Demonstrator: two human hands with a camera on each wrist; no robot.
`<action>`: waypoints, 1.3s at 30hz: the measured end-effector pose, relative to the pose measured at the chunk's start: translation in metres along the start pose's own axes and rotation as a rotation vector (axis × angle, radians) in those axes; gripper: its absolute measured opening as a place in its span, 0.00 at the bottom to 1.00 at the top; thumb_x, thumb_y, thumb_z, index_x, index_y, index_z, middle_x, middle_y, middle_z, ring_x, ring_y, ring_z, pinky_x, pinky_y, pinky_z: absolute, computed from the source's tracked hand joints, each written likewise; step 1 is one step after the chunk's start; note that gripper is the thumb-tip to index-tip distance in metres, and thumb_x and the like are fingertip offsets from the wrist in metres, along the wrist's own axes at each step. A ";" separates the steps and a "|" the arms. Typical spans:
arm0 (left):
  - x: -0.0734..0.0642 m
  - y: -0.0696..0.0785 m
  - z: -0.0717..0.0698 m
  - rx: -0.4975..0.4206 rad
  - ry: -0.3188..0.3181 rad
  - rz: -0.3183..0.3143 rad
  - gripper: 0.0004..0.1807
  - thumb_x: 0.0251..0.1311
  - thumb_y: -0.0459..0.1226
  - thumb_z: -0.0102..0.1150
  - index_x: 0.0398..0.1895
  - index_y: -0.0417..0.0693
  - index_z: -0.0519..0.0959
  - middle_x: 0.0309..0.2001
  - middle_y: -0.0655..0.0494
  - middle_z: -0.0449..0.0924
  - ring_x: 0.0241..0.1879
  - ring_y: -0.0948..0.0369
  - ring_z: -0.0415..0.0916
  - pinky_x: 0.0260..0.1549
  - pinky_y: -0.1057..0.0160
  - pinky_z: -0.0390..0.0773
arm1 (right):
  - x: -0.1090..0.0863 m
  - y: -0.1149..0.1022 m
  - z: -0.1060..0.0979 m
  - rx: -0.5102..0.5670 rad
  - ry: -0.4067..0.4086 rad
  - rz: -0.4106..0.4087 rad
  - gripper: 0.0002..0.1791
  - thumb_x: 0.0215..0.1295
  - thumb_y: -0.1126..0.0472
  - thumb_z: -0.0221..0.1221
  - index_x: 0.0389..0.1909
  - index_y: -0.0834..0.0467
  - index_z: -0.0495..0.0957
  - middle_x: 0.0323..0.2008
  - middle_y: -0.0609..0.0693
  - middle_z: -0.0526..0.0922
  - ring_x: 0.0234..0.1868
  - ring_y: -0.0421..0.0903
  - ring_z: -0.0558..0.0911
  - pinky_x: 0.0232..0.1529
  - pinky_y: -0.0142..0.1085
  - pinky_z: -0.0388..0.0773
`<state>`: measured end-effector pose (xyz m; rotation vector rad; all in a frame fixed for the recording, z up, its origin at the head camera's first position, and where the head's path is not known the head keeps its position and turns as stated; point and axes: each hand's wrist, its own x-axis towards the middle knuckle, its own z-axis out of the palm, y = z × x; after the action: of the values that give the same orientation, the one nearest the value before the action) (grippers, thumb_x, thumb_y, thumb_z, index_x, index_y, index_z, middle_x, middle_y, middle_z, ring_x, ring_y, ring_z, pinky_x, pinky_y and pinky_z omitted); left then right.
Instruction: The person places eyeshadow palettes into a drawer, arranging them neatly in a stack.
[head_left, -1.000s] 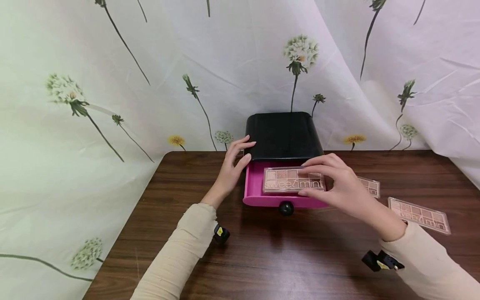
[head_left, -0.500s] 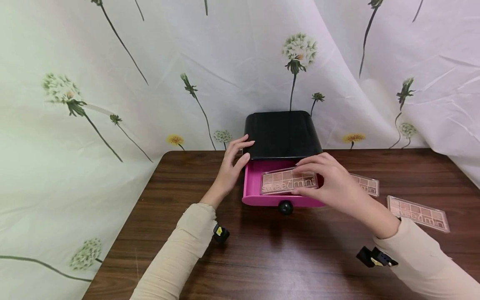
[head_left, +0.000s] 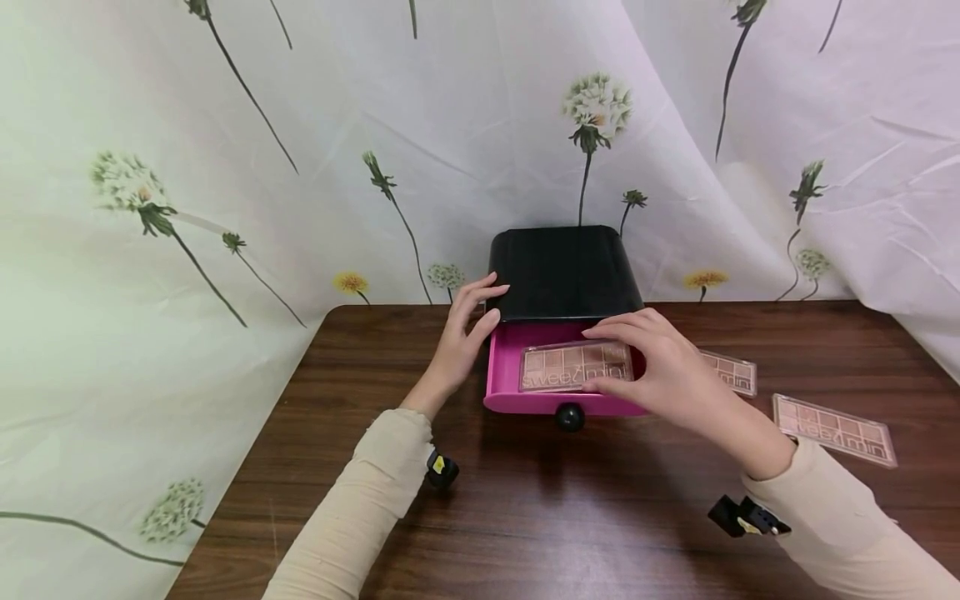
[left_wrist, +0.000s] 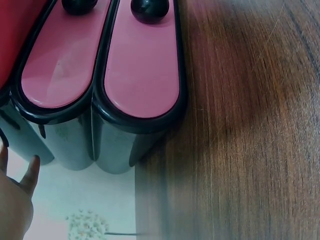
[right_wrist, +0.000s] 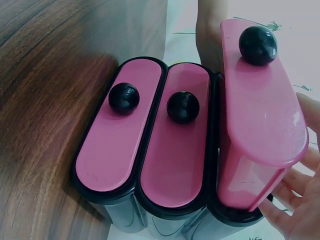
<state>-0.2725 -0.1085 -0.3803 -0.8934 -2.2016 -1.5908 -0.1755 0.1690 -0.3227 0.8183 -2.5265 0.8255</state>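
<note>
A clear-lidded eyeshadow palette (head_left: 558, 367) lies inside the pulled-out pink drawer (head_left: 570, 405) of a black drawer box (head_left: 564, 271). My right hand (head_left: 663, 367) reaches over the drawer's right side. Its fingers are spread at the palette's far edge and the thumb lies over the near edge; they do not look closed on it. My left hand (head_left: 461, 337) rests with relaxed fingers against the box's upper left side. In the right wrist view, the fingers (right_wrist: 292, 192) show beside the protruding top drawer (right_wrist: 265, 105), with the palette hidden.
Two more eyeshadow palettes lie on the wooden table (head_left: 525, 517) at right: one (head_left: 731, 372) partly behind my right hand, another (head_left: 834, 429) nearer my sleeve. Below the top drawer are two shut drawers (right_wrist: 175, 150) with black knobs. A flowered cloth (head_left: 300, 125) hangs behind.
My right hand has moved slightly left and lowered the palette into the drawer; its fingers have spread from the palette's far edge. The left hand stays against the box.
</note>
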 end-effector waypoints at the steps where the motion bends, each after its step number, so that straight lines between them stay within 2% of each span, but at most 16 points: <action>1: 0.000 0.000 0.000 0.003 0.000 0.000 0.22 0.71 0.41 0.46 0.66 0.47 0.73 0.73 0.56 0.59 0.70 0.58 0.55 0.60 0.48 0.62 | -0.001 0.000 0.000 0.004 -0.002 0.007 0.31 0.47 0.51 0.77 0.54 0.54 0.82 0.52 0.48 0.82 0.53 0.46 0.74 0.54 0.47 0.71; 6: -0.001 0.000 0.000 0.004 0.001 -0.004 0.23 0.71 0.44 0.46 0.65 0.48 0.73 0.73 0.58 0.59 0.70 0.59 0.55 0.60 0.50 0.63 | -0.003 0.001 0.000 0.021 -0.005 0.024 0.30 0.48 0.52 0.77 0.55 0.54 0.82 0.53 0.48 0.81 0.55 0.47 0.74 0.56 0.49 0.71; 12: -0.002 0.001 0.001 -0.021 -0.002 -0.014 0.22 0.70 0.37 0.47 0.66 0.43 0.73 0.73 0.51 0.58 0.71 0.54 0.54 0.61 0.48 0.62 | -0.007 0.001 -0.003 0.041 0.068 -0.007 0.28 0.48 0.58 0.77 0.53 0.54 0.82 0.52 0.48 0.82 0.56 0.47 0.76 0.56 0.50 0.72; 15: -0.002 0.002 0.001 -0.021 -0.003 -0.010 0.22 0.71 0.37 0.47 0.66 0.43 0.73 0.73 0.51 0.58 0.71 0.54 0.54 0.61 0.46 0.61 | -0.012 0.002 -0.008 0.050 0.105 -0.033 0.28 0.47 0.60 0.77 0.52 0.55 0.83 0.52 0.47 0.82 0.56 0.46 0.76 0.57 0.41 0.71; 20: -0.002 0.002 0.000 0.001 -0.001 -0.015 0.22 0.71 0.42 0.46 0.66 0.47 0.73 0.73 0.57 0.59 0.70 0.59 0.55 0.61 0.50 0.63 | -0.022 0.007 -0.017 0.080 0.154 -0.100 0.29 0.44 0.68 0.77 0.52 0.57 0.82 0.52 0.47 0.82 0.56 0.44 0.76 0.59 0.25 0.65; 25: -0.002 0.002 -0.001 0.005 -0.002 -0.009 0.23 0.72 0.43 0.46 0.66 0.48 0.73 0.73 0.58 0.59 0.70 0.60 0.55 0.61 0.51 0.63 | -0.036 0.019 -0.026 0.122 0.213 -0.155 0.30 0.41 0.71 0.76 0.51 0.60 0.83 0.52 0.50 0.82 0.57 0.41 0.76 0.62 0.28 0.66; 27: -0.002 0.003 -0.001 0.003 -0.002 -0.006 0.22 0.72 0.42 0.46 0.66 0.47 0.73 0.73 0.57 0.59 0.71 0.59 0.55 0.62 0.50 0.62 | -0.043 0.026 -0.028 0.135 0.239 -0.169 0.27 0.46 0.66 0.76 0.51 0.61 0.83 0.51 0.52 0.83 0.57 0.40 0.76 0.62 0.28 0.66; 29: -0.002 0.003 -0.001 -0.002 -0.002 0.000 0.22 0.72 0.40 0.45 0.66 0.46 0.73 0.73 0.56 0.59 0.71 0.58 0.55 0.62 0.49 0.62 | -0.050 0.033 -0.031 0.134 0.265 -0.184 0.24 0.54 0.56 0.73 0.50 0.62 0.83 0.50 0.54 0.83 0.57 0.40 0.77 0.61 0.28 0.66; 33: -0.002 0.004 -0.001 -0.020 -0.002 0.011 0.22 0.72 0.37 0.45 0.66 0.44 0.73 0.73 0.51 0.59 0.71 0.54 0.55 0.62 0.46 0.61 | -0.063 0.044 -0.038 0.134 0.290 -0.179 0.30 0.61 0.41 0.64 0.49 0.64 0.84 0.48 0.56 0.84 0.56 0.38 0.77 0.61 0.28 0.66; 39: -0.001 0.004 0.000 -0.006 -0.003 0.002 0.22 0.72 0.40 0.46 0.66 0.46 0.72 0.73 0.55 0.59 0.71 0.58 0.55 0.61 0.50 0.63 | -0.084 0.058 -0.048 0.103 0.309 -0.161 0.31 0.61 0.40 0.64 0.47 0.65 0.84 0.47 0.55 0.84 0.55 0.36 0.77 0.58 0.25 0.67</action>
<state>-0.2695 -0.1084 -0.3781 -0.8999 -2.1985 -1.5977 -0.1400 0.2725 -0.3514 0.8420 -2.1353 0.9530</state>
